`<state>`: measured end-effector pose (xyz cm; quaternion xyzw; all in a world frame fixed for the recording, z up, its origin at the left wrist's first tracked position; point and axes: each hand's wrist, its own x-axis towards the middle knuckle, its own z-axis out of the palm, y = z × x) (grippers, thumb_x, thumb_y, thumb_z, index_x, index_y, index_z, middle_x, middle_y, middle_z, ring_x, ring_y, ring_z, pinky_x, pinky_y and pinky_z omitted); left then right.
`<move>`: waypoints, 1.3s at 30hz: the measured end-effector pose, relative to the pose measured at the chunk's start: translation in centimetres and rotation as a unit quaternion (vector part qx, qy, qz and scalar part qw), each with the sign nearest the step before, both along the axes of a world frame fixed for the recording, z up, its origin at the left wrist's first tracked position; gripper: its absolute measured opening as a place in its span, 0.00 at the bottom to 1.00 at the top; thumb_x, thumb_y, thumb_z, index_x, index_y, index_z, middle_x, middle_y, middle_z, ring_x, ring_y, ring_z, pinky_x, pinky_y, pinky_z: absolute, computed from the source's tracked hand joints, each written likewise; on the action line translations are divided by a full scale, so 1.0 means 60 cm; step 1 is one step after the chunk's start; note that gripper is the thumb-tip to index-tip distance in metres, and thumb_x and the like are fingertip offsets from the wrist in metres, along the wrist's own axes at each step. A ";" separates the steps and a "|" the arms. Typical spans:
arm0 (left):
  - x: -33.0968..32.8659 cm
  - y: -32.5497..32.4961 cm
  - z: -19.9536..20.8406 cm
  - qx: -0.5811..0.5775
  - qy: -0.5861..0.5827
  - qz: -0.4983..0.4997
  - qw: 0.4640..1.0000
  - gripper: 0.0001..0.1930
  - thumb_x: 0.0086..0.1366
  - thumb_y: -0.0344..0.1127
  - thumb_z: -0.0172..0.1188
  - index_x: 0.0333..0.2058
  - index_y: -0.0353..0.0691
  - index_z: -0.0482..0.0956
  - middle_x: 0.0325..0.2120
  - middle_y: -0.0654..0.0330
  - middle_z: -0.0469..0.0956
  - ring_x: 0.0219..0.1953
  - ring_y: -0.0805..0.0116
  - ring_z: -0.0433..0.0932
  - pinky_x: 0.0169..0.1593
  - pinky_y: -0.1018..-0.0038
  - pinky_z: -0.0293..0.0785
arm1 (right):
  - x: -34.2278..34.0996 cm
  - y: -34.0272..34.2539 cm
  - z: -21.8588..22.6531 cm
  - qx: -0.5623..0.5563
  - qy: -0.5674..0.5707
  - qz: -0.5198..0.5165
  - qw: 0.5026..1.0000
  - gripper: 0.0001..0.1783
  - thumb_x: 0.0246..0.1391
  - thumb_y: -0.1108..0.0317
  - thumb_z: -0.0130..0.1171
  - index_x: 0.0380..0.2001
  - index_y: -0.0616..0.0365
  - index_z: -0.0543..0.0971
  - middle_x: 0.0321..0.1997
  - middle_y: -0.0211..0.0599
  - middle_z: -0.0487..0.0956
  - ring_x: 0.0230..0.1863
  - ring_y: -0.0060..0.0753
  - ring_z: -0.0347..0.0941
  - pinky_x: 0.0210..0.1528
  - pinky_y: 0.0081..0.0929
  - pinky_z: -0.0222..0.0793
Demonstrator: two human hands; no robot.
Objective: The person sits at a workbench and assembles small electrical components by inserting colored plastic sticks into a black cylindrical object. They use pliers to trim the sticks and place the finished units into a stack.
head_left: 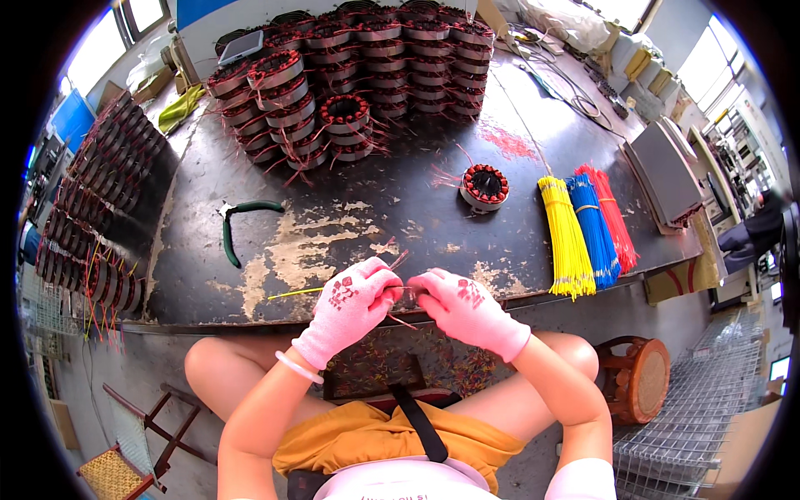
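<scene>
Both hands wear pink gloves with red printed patches and meet at the table's near edge. My left hand (357,298) is closed, with a yellow wire (296,292) sticking out to its left. Thin reddish wire ends (401,259) poke out above and below its fingers. Close by on the right, my right hand (458,304) pinches a fine wire that spans the small gap between the hands. Beyond them a single motor stator (484,188), a ring with red windings, lies with its leads loose. Green-handled pliers (242,208) rest open on the left.
Stacked stators (367,67) fill the back of the worn dark table (333,187); more stators (108,175) stand in rows at far left. Yellow wires (567,242), blue wires (593,229) and red wires (612,217) lie bundled at right. A wooden stool (637,379) stands below.
</scene>
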<state>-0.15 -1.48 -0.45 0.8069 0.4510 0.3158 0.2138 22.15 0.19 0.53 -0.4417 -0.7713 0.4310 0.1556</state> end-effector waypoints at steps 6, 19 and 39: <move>0.000 0.002 -0.005 0.028 0.001 -0.003 1.000 0.05 0.62 0.30 0.62 0.37 0.41 0.79 0.36 0.59 0.78 0.39 0.53 0.80 0.42 0.61 0.78 | -0.015 0.007 0.002 0.212 -0.062 0.005 0.975 0.13 0.63 0.59 0.62 0.31 0.57 0.76 0.35 0.35 0.82 0.35 0.38 0.80 0.34 0.36 0.73; -0.001 0.002 -0.004 0.006 -0.006 -0.004 1.000 0.04 0.62 0.31 0.62 0.36 0.42 0.80 0.35 0.59 0.79 0.39 0.54 0.81 0.42 0.62 0.78 | -0.018 -0.005 -0.021 0.457 -0.086 -0.033 0.884 0.11 0.53 0.58 0.70 0.34 0.50 0.82 0.33 0.32 0.81 0.36 0.36 0.79 0.41 0.35 0.74; -0.053 -0.011 0.061 0.074 0.028 0.078 0.994 0.12 0.63 0.28 0.61 0.46 0.39 0.82 0.54 0.52 0.78 0.55 0.48 0.77 0.59 0.59 0.74 | -0.031 0.026 0.007 -0.111 0.040 -0.084 0.989 0.20 0.62 0.55 0.66 0.28 0.64 0.78 0.23 0.28 0.78 0.26 0.15 0.70 0.29 0.23 0.68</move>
